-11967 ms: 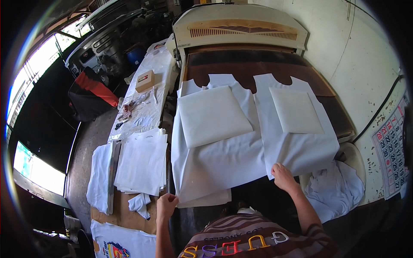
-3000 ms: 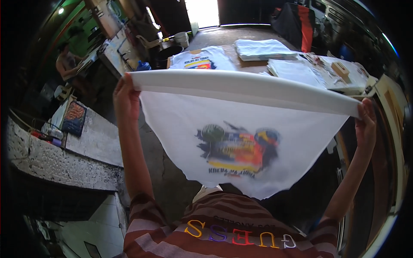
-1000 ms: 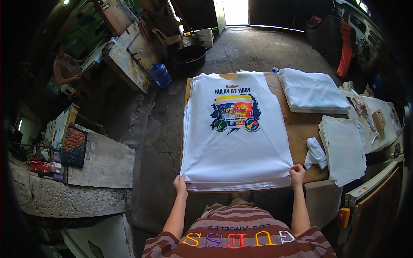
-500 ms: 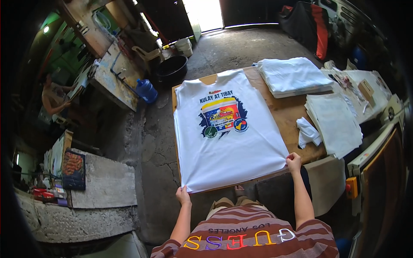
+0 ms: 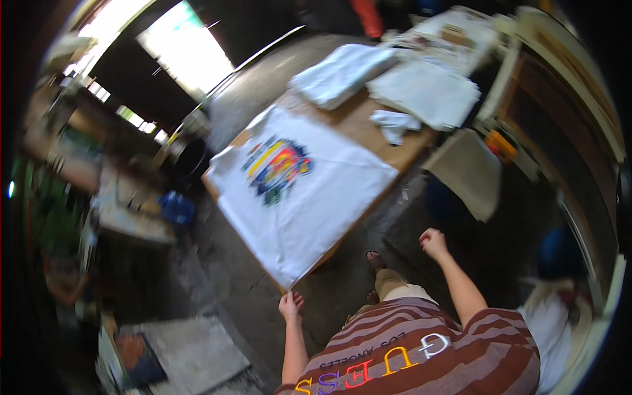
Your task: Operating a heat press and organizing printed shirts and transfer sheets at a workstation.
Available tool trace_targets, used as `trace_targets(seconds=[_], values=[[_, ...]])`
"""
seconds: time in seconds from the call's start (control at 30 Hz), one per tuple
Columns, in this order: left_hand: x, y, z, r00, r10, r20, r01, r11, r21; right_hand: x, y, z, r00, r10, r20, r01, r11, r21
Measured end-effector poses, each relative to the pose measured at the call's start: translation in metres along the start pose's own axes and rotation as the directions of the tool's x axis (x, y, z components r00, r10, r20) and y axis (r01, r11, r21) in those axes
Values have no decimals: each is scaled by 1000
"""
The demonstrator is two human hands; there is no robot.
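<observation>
Our printed white T-shirt [image 5: 299, 191] lies flat on the counter [image 5: 368, 125], long axis running from lower centre toward upper left, hem nearest us. Left hand [image 5: 290, 307] open beside its hem corner; right hand [image 5: 433, 243] loosely curled, empty.

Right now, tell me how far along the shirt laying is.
Done: the printed white T-shirt lies flat, print up, on the wooden table. In hand: nothing; the left hand hangs open just off the shirt's near corner, and the right hand is in the air, apart from it. Left: the folded white stacks and a crumpled white cloth lie beyond.
</observation>
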State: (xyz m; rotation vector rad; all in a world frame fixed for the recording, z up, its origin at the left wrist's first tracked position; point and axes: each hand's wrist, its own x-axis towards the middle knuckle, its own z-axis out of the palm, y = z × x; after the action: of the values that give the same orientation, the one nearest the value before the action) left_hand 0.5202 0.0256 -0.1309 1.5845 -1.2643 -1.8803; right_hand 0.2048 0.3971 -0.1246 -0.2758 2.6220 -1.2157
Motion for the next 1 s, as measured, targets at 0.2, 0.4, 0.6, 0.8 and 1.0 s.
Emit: trace_targets(seconds=[0.2,0.4,0.6,0.8,1.0], values=[[3,-62,-54,912,-193,361,-28,851,525,-161,45,-36,806,349,478,-141,898,-418],[21,-91,-26,687,-474,551,-307,497,811,-224,79,-66,759,613,221,-516,772,-371],[1,-94,74,696,-492,523,-482,221,848,-277,105,-122,802,597,16,-595,800,-75],[-64,-88,193,655,-494,572,-460,341,820,-362,191,-211,673,660,-333,-650,743,160],[-196,-138,294,520,-522,676,-529,425,735,-532,323,-327,-81,736,-672,-795,359,489]])
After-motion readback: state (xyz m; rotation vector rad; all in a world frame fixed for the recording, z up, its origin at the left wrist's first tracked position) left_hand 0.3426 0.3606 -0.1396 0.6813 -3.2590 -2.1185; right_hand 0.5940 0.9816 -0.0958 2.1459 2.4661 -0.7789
